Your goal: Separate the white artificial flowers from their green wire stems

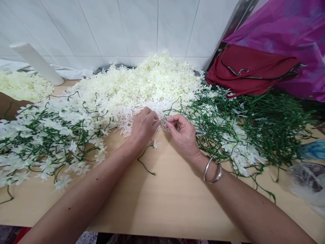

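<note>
Pinching fingertips in front of the blossom heap point(162, 78), the left hand point(144, 123) and right hand point(184, 134) grip I cannot tell what, if anything; flowered stems point(58, 130) left of the heap look done, many green stems point(274, 118) right of it seemingly remaining.

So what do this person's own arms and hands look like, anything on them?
No sleeves show on the forearms. The left hand is ungloved, with no jewellery in view. The right hand is ungloved too; its wrist wears shiny silver-coloured bangle jewellery, one piece or two, I can't tell.
</note>
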Demonstrator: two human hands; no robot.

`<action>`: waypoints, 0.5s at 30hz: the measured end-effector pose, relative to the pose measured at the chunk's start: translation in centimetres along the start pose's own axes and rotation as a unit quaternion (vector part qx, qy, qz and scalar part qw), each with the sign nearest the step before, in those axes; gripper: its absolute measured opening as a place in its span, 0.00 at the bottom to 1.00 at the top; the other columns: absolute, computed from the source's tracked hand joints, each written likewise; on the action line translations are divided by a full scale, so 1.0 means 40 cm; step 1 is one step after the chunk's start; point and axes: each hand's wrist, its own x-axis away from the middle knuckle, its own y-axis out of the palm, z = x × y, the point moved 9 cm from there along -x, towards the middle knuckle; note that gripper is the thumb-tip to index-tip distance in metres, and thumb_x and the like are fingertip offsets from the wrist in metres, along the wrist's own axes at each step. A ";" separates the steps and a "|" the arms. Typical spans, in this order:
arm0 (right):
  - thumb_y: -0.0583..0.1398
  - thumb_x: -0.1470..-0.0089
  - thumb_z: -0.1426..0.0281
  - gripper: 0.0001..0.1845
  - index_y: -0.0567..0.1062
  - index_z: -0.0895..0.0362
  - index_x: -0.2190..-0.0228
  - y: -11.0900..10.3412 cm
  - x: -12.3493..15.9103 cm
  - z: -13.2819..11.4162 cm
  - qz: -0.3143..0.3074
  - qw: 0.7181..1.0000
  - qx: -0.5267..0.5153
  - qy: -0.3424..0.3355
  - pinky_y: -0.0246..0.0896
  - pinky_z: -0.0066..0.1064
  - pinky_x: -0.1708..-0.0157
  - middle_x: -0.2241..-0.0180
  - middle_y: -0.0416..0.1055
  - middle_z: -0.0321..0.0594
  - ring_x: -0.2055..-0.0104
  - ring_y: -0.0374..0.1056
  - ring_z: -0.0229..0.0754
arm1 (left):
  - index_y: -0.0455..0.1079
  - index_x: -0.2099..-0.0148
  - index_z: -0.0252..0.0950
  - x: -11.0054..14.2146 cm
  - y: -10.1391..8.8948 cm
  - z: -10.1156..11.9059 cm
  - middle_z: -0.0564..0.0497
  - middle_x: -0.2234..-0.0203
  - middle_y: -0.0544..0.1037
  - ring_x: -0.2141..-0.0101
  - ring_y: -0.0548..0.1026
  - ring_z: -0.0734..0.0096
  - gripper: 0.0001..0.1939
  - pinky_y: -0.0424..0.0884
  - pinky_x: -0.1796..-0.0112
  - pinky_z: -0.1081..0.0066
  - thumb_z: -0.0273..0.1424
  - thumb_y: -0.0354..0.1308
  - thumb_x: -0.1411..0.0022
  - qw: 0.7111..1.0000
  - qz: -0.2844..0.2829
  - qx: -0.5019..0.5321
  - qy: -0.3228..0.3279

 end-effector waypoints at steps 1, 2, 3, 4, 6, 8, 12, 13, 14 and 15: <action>0.62 0.40 0.73 0.02 0.75 0.53 0.65 -0.001 0.000 0.000 0.001 1.000 0.001 0.002 0.68 0.35 0.59 0.66 0.75 0.37 0.63 0.72 0.42 | 0.76 0.59 0.38 -0.003 -0.001 0.001 0.44 0.58 0.77 0.59 0.76 0.57 0.02 0.70 0.57 0.62 0.29 0.63 0.34 1.000 0.000 -0.007 -0.003; 0.62 0.40 0.73 0.02 0.75 0.53 0.65 -0.001 -0.001 0.000 0.001 1.000 0.002 0.004 0.68 0.35 0.59 0.66 0.75 0.37 0.63 0.72 0.42 | 0.76 0.58 0.38 -0.005 -0.001 0.003 0.44 0.58 0.77 0.59 0.76 0.57 0.03 0.69 0.57 0.61 0.30 0.63 0.34 1.000 0.000 -0.013 -0.005; 0.62 0.40 0.73 0.02 0.75 0.53 0.66 -0.001 -0.001 0.000 0.002 1.000 0.004 0.005 0.68 0.35 0.59 0.67 0.75 0.37 0.63 0.71 0.42 | 0.77 0.58 0.38 -0.008 0.000 0.005 0.44 0.58 0.78 0.59 0.76 0.57 0.04 0.69 0.57 0.61 0.31 0.63 0.34 1.000 -0.003 -0.018 -0.008; 0.62 0.40 0.73 0.03 0.75 0.53 0.66 -0.001 -0.001 -0.001 0.002 1.000 0.007 0.005 0.68 0.35 0.59 0.67 0.75 0.36 0.63 0.71 0.41 | 0.77 0.58 0.37 -0.011 0.002 0.006 0.43 0.58 0.78 0.60 0.76 0.57 0.04 0.69 0.57 0.61 0.31 0.63 0.34 1.000 -0.007 -0.021 -0.012; 0.62 0.40 0.73 0.03 0.75 0.53 0.66 0.000 0.000 -0.002 0.001 1.000 0.011 0.003 0.67 0.35 0.59 0.67 0.75 0.36 0.64 0.71 0.41 | 0.77 0.59 0.37 -0.017 0.007 0.008 0.43 0.58 0.78 0.60 0.76 0.57 0.04 0.69 0.58 0.61 0.30 0.62 0.34 0.999 -0.016 -0.022 -0.023; 0.63 0.40 0.73 0.03 0.75 0.53 0.66 -0.001 0.001 -0.001 0.002 1.000 0.010 0.004 0.67 0.35 0.59 0.67 0.75 0.36 0.64 0.70 0.41 | 0.77 0.61 0.37 -0.023 0.008 0.011 0.43 0.59 0.78 0.60 0.76 0.56 0.04 0.69 0.57 0.60 0.27 0.61 0.35 0.999 -0.022 -0.016 -0.029; 0.63 0.40 0.72 0.01 0.76 0.54 0.65 -0.008 0.000 0.007 0.017 1.000 -0.016 0.013 0.68 0.36 0.58 0.66 0.76 0.37 0.63 0.72 0.41 | 0.76 0.64 0.37 -0.019 -0.036 0.006 0.45 0.62 0.78 0.62 0.75 0.60 0.04 0.69 0.58 0.62 0.25 0.61 0.37 0.998 0.015 0.051 -0.038; 0.64 0.39 0.72 0.01 0.76 0.54 0.64 -0.008 0.000 0.010 0.022 0.999 -0.031 0.018 0.69 0.36 0.58 0.66 0.77 0.37 0.63 0.73 0.42 | 0.76 0.64 0.37 -0.011 -0.056 0.000 0.46 0.62 0.78 0.62 0.75 0.62 0.03 0.69 0.58 0.64 0.25 0.62 0.38 0.995 0.035 0.085 -0.046; 0.64 0.39 0.71 0.01 0.76 0.54 0.63 -0.008 -0.001 0.013 0.026 0.998 -0.052 0.026 0.70 0.36 0.57 0.66 0.77 0.37 0.63 0.74 0.42 | 0.77 0.63 0.38 -0.001 -0.076 -0.008 0.47 0.62 0.78 0.62 0.75 0.63 0.02 0.69 0.58 0.65 0.26 0.63 0.37 0.989 0.053 0.125 -0.057; 0.65 0.40 0.70 0.02 0.76 0.54 0.63 -0.005 -0.001 0.016 0.027 0.996 -0.079 0.037 0.71 0.37 0.57 0.66 0.78 0.37 0.63 0.76 0.42 | 0.77 0.63 0.38 0.012 -0.093 -0.020 0.48 0.63 0.79 0.62 0.74 0.65 0.02 0.69 0.59 0.66 0.27 0.63 0.37 0.980 0.066 0.171 -0.075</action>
